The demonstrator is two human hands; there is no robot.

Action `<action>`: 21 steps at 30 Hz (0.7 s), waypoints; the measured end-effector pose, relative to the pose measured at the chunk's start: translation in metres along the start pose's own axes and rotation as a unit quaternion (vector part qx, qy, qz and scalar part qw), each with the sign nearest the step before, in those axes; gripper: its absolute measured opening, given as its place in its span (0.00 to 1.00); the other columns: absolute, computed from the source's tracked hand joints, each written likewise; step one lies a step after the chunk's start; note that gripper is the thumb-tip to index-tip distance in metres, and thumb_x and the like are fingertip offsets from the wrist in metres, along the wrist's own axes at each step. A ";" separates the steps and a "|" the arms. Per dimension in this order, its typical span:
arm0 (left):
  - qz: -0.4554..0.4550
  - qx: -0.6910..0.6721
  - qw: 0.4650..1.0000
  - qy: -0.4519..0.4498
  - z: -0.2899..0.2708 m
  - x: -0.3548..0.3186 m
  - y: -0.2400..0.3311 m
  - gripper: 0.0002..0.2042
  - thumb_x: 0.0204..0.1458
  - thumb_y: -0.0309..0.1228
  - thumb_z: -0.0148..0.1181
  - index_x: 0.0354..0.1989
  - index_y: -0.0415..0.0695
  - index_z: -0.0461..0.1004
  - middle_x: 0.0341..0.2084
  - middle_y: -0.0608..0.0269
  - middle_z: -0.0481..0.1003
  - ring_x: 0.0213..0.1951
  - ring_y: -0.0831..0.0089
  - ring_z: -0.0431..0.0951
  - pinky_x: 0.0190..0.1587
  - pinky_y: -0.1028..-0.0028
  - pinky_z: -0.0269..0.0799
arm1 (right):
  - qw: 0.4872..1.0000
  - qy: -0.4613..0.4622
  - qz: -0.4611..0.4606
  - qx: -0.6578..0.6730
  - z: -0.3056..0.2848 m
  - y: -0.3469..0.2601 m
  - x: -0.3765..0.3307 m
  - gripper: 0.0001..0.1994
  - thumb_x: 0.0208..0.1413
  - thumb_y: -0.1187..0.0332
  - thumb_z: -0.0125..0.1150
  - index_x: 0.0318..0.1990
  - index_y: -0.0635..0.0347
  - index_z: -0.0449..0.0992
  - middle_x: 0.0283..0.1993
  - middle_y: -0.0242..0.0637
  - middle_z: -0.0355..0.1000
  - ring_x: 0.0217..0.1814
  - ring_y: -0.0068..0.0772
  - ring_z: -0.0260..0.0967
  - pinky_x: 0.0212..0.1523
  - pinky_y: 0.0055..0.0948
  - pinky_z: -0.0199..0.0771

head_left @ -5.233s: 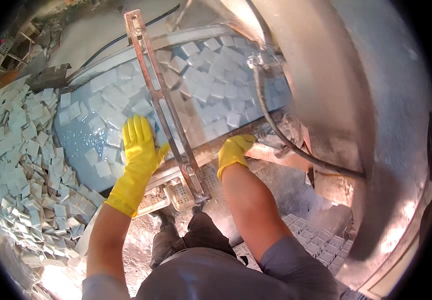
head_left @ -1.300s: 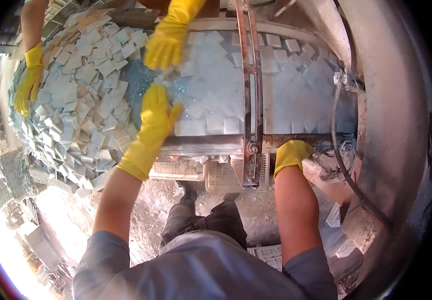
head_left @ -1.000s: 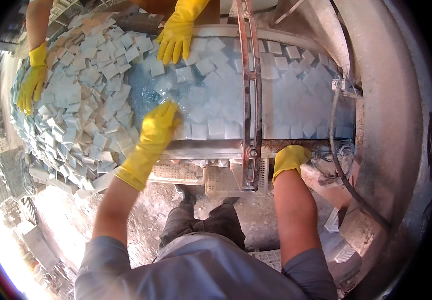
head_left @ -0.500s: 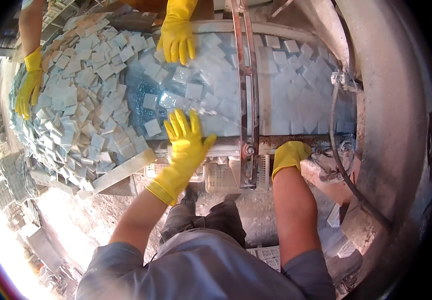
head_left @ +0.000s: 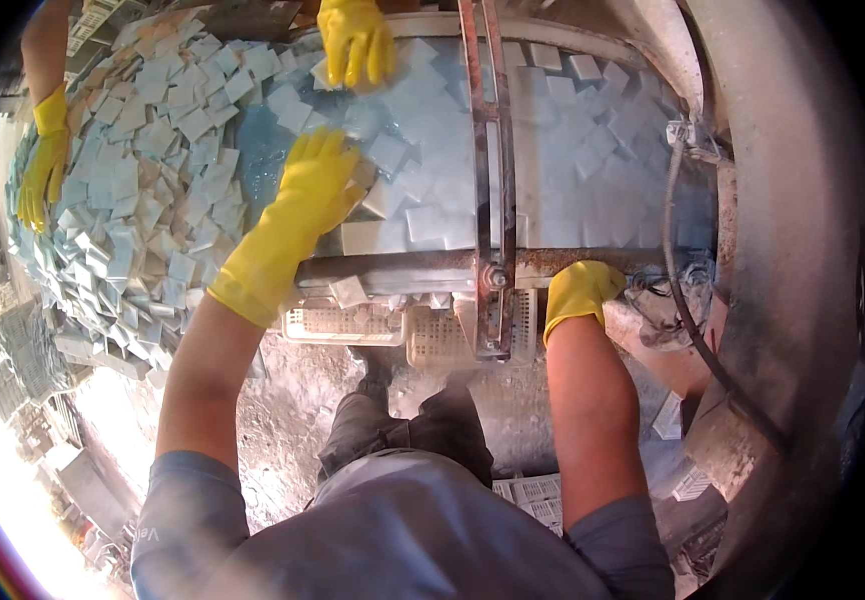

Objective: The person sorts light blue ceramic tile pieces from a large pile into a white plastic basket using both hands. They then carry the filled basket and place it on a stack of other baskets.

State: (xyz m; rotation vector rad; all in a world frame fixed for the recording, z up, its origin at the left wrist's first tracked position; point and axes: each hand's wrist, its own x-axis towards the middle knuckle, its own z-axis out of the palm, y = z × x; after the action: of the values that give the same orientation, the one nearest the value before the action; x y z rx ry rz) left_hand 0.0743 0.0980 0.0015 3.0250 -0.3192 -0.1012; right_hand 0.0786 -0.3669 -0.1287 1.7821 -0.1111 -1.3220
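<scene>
My left hand point(head_left: 315, 185), in a yellow rubber glove, reaches across the front edge onto wet, pale square tiles point(head_left: 389, 153). Its fingers are stretched forward and close together over the tiles. A tile shows beside its thumb, and what lies under the palm is hidden. My right hand point(head_left: 581, 298), gloved alike, is curled against the rusty front rail point(head_left: 553, 257); its fingertips are mostly hidden. Opposite, a co-worker's yellow-gloved hand point(head_left: 357, 45) points down at the tiles. Another yellow-gloved hand point(head_left: 45, 165) touches the left side of a tile heap point(head_left: 153, 150).
A rusty slotted bar point(head_left: 494, 180) crosses above the wet bed. Plastic baskets point(head_left: 345, 327) stand below its front edge. One loose tile point(head_left: 350, 291) lies at that edge. A grey hose point(head_left: 670, 230) hangs on the right beside a large curved housing point(head_left: 783, 200).
My left hand has moved forward and left, deeper over the bed, and its fingers have drawn together. More tiles show along the front edge. My right hand stays at the rail.
</scene>
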 end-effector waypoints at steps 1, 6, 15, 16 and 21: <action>-0.009 0.007 1.000 -0.027 -0.005 0.009 0.003 0.26 0.48 0.38 0.79 0.56 0.44 0.81 0.64 0.43 0.75 0.70 0.39 0.69 0.70 0.48 0.68 | 1.000 0.000 0.006 0.002 0.000 -0.001 0.005 0.09 0.67 0.57 0.63 0.44 0.41 0.88 0.44 0.17 0.81 0.47 0.27 0.77 0.41 0.48 0.73; -0.068 -0.141 0.984 -0.088 -0.017 0.022 -0.006 0.20 0.50 0.34 0.80 0.49 0.41 0.82 0.56 0.53 0.82 0.56 0.53 0.82 0.56 0.60 0.79 | 0.999 -0.003 0.041 0.008 0.010 -0.013 0.030 0.09 0.66 0.56 0.63 0.44 0.41 0.88 0.43 0.16 0.79 0.46 0.25 0.76 0.41 0.46 0.72; -0.193 -0.453 0.862 0.121 -0.072 -0.049 0.003 0.13 0.59 0.24 0.74 0.52 0.40 0.84 0.50 0.59 0.86 0.49 0.73 0.84 0.56 0.70 0.78 | 0.999 0.005 0.040 0.010 0.007 -0.008 0.028 0.09 0.66 0.56 0.63 0.45 0.42 0.88 0.43 0.16 0.79 0.47 0.24 0.76 0.41 0.45 0.72; -0.223 -0.491 0.841 0.049 -0.084 -0.072 0.023 0.14 0.58 0.24 0.75 0.53 0.40 0.84 0.52 0.58 0.86 0.52 0.71 0.84 0.59 0.68 0.78 | 0.999 0.008 0.036 0.011 0.007 -0.011 0.028 0.09 0.66 0.56 0.63 0.45 0.42 0.88 0.43 0.16 0.79 0.47 0.24 0.76 0.41 0.45 0.72; -0.003 -0.287 0.957 -0.030 -0.080 -0.127 0.091 0.36 0.46 0.34 0.84 0.66 0.41 0.77 0.66 0.43 0.77 0.67 0.47 0.77 0.69 0.55 0.74 | 0.998 0.025 0.051 0.007 0.021 -0.016 0.050 0.10 0.66 0.57 0.64 0.47 0.43 0.89 0.44 0.16 0.80 0.48 0.25 0.77 0.40 0.45 0.73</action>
State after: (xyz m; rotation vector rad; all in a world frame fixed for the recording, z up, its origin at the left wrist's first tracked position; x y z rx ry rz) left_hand -0.0617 0.0437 0.0976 2.4488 -0.2349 -0.2411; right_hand 0.0767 -0.3967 -0.1771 1.7955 -0.1830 -1.2067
